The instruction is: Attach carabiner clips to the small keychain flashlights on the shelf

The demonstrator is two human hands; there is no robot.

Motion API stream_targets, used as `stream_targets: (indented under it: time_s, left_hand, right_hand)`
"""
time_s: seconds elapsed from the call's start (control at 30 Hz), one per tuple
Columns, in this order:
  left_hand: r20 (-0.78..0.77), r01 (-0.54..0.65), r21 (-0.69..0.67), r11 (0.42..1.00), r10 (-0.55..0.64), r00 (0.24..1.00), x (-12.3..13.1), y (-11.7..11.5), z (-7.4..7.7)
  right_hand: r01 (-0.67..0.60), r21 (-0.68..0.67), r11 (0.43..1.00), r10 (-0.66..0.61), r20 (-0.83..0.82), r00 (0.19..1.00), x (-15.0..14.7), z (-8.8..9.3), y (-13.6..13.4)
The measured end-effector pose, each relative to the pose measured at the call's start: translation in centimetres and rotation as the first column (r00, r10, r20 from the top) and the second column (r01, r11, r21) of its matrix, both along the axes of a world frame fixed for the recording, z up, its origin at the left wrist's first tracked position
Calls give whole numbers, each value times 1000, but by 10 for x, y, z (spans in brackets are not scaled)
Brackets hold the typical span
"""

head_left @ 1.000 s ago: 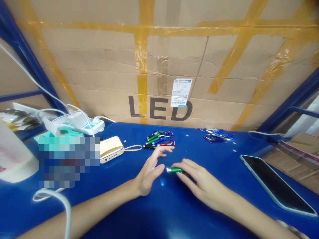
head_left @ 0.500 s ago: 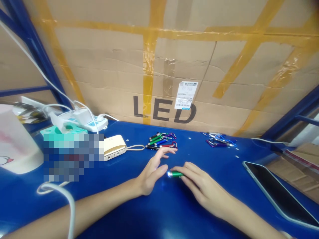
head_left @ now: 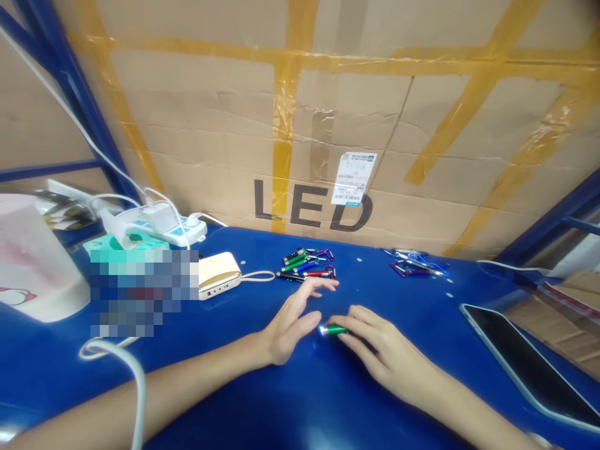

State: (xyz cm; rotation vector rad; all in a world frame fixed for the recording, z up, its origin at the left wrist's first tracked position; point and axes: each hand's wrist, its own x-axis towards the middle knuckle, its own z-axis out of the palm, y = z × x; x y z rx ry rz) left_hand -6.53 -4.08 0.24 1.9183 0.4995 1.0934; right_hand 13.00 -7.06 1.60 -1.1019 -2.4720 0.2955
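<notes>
Holding a green mini flashlight in your right hand, you have your fingers curled over its barrel, with the hand closed around it low over the blue tabletop. Your thumb is out of sight, so you can't see exactly how the pinch sits. The flashlight's silver end, lit and bright, pokes out of your grip toward your left hand. That hand is open and empty, its fingers loosely spread, and the tip of its lowest finger lies just beside the lit end without clearly touching it.

Your left fingertips point toward a tangled pile of carabiner flashlights in green, blue and red, and the longest finger ends just short of it. A second pile of purple and blue carabiners lies well off to your right. Left of the first pile sits a gold power bank with a looped cord. Further left, a white power strip holds a plugged-in charger, and a white cable curves across your left forearm. A dark tablet lies at the right edge, and a cardboard carton printed "LED" stands behind the table.
</notes>
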Motion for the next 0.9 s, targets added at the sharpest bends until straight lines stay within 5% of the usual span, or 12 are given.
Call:
stream_targets:
  time_s: [0.9]
  left_hand:
    - [-43,-10,15,1000,11,999,2,1,0]
  right_hand:
    - [-15,-34,999,15,7,1000,2,7,1]
